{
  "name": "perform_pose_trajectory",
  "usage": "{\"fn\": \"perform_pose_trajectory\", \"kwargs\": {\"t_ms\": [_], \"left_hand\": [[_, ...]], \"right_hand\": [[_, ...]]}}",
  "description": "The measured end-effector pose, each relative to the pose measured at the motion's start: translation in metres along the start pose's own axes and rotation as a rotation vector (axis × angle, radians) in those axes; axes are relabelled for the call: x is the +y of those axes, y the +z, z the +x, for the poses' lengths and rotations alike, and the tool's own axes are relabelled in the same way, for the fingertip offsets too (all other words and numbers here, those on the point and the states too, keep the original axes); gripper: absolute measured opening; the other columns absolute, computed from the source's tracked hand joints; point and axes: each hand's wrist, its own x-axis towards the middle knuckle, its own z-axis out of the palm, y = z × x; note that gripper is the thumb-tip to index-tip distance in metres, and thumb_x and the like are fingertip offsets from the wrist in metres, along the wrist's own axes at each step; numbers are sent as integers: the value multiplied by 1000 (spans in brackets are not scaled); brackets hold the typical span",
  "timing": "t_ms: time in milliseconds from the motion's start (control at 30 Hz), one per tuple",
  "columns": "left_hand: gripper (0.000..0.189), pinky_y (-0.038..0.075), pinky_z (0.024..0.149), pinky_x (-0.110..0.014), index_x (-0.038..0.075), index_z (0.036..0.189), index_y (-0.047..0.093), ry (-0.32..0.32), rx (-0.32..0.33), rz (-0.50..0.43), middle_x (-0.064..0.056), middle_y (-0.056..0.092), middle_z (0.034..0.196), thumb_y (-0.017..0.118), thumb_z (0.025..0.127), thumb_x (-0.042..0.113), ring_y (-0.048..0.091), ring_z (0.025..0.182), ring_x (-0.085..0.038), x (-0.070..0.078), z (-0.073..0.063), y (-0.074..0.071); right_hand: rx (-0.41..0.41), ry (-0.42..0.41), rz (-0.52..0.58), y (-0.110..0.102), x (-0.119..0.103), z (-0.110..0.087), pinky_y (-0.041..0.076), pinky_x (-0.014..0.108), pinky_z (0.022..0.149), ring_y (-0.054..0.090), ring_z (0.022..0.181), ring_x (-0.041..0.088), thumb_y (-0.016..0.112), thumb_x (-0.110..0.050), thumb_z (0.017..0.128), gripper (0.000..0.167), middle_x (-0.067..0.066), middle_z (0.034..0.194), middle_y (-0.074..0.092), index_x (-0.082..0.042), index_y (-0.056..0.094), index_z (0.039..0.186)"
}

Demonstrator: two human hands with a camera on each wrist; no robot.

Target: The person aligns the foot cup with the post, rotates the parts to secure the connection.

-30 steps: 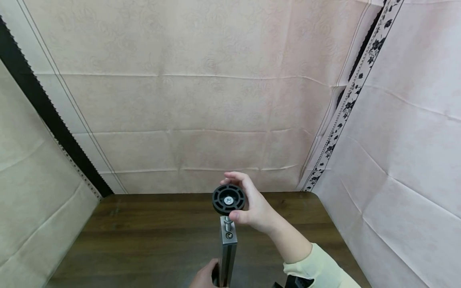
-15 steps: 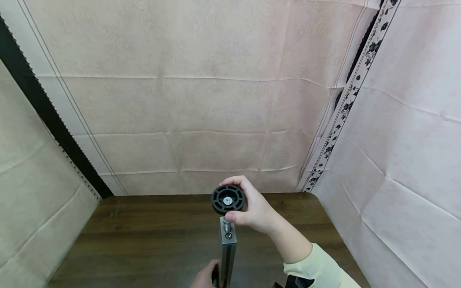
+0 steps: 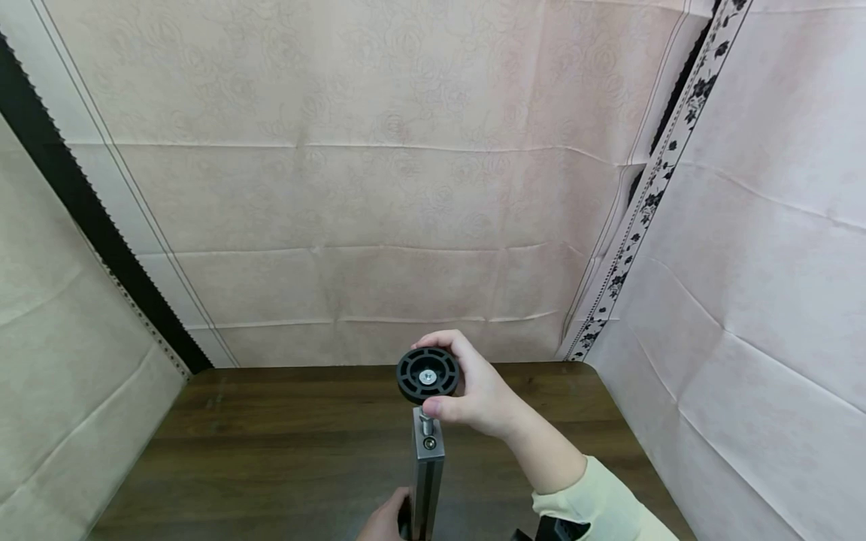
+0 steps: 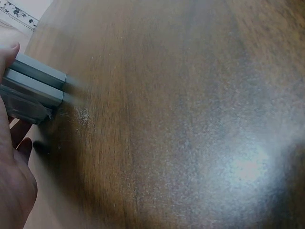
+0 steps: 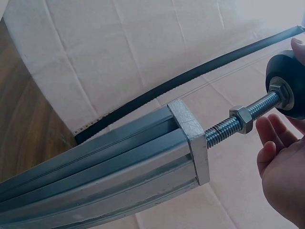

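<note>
Upright in the middle of the head view stands a slotted aluminium profile [image 3: 426, 488], capped by a metal end plate [image 5: 190, 138]. A black round levelling foot [image 3: 428, 376] tops it on a threaded rod [image 5: 223, 133]. Partway along the rod sits a hex nut [image 5: 242, 119], with bare thread on both sides. My right hand [image 3: 476, 391] holds the foot by its rim, thumb at the near side and fingers round the far side. Low down, my left hand [image 3: 386, 518] grips the profile; the left wrist view shows its fingers [image 4: 26, 148] around the lower end, close over the wood.
Beneath lies a brown wooden tabletop [image 3: 271, 436]. Pale creased cloth [image 3: 406, 195] hangs behind it, and more cloth [image 3: 764, 315] lines the right side. A black device [image 3: 558, 528] is worn at the right wrist, by the pale sleeve [image 3: 595, 496].
My right thumb has shifted slightly left along the foot's near edge, and the fingers have closed in on its far rim. Over the last half second both hands stay nearly still.
</note>
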Motion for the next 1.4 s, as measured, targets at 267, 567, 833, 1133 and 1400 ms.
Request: {"fn": "perform_pose_trajectory", "kwargs": {"t_ms": [267, 567, 833, 1133, 1400], "left_hand": [[59, 46, 69, -46, 21, 113, 52, 4, -28, -38, 2, 58, 91, 84, 65, 35, 57, 82, -18, 3, -2, -2], [62, 48, 70, -47, 19, 120, 50, 24, -62, -80, 0, 59, 94, 83, 68, 31, 58, 84, -20, 3, -3, -5], [58, 47, 68, -44, 20, 114, 53, 83, -29, -31, 2, 59, 91, 84, 66, 28, 57, 81, -19, 1, -3, -4], [55, 46, 71, -47, 21, 112, 54, 37, -24, 11, 2, 58, 93, 83, 67, 34, 56, 84, -19, 5, -1, -4], [52, 46, 69, -47, 22, 111, 55, 36, -28, 25, 2, 59, 92, 82, 69, 33, 56, 82, -19, 6, 0, -3]], "right_hand": [[27, 30, -11, 2, -2, 2, 50, 26, 76, 56, 96, 16, 77, -24, 77, 65, 15, 112, 53, 4, 38, 121], [87, 87, -32, 6, -3, 2, 49, 27, 78, 56, 95, 16, 80, -27, 74, 71, 12, 113, 48, 2, 34, 119], [136, 101, -126, 8, -4, 1, 43, 24, 85, 54, 98, 17, 83, -40, 68, 80, 11, 111, 48, -2, 34, 118], [-34, -72, -131, -4, 3, 2, 43, 27, 91, 48, 112, 17, 69, -56, 75, 100, 22, 126, 39, 2, 20, 139], [-254, -73, 11, -19, 6, 8, 43, 34, 94, 46, 118, 21, 67, -48, 82, 94, 12, 132, 40, 6, 18, 141]]}}
